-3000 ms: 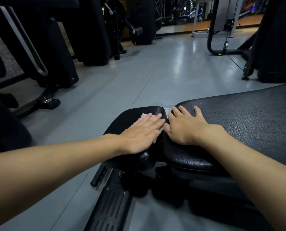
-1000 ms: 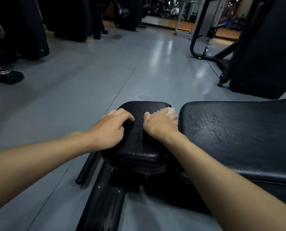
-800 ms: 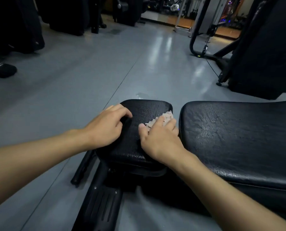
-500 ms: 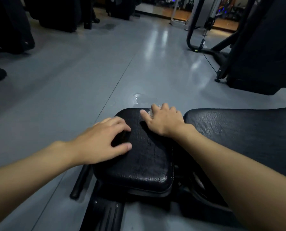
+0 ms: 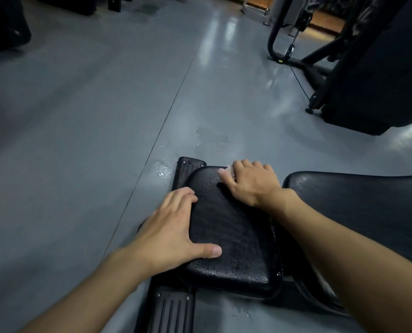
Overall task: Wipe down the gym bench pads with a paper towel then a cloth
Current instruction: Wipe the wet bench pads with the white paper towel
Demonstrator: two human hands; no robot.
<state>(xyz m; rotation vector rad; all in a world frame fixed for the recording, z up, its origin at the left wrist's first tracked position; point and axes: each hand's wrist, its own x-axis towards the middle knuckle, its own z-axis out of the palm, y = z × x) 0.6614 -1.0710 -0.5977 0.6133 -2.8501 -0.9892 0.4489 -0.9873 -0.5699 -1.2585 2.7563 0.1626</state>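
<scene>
The small black seat pad (image 5: 233,231) of the bench lies in front of me, its surface wet and shiny. My right hand (image 5: 250,183) is at the pad's far end, fingers bent over the far rim and holding a crumpled white paper towel (image 5: 229,171) against it. Only a scrap of towel shows beside the thumb. My left hand (image 5: 173,231) rests on the pad's left side, thumb on top, fingers spread along the edge. The long black back pad (image 5: 356,205) runs off to the right, apart from both hands.
The bench's black ribbed frame feet show beyond the pad (image 5: 188,167) and below it (image 5: 171,311). Water spots (image 5: 207,138) lie on the grey floor. A black weight machine (image 5: 373,75) and a curved frame tube (image 5: 272,44) stand at the right, dark equipment (image 5: 5,22) at far left.
The paper towel passed from my left hand to my right. My right hand slid with it along the small pad to the far rim. My left hand shifted to the pad's left edge.
</scene>
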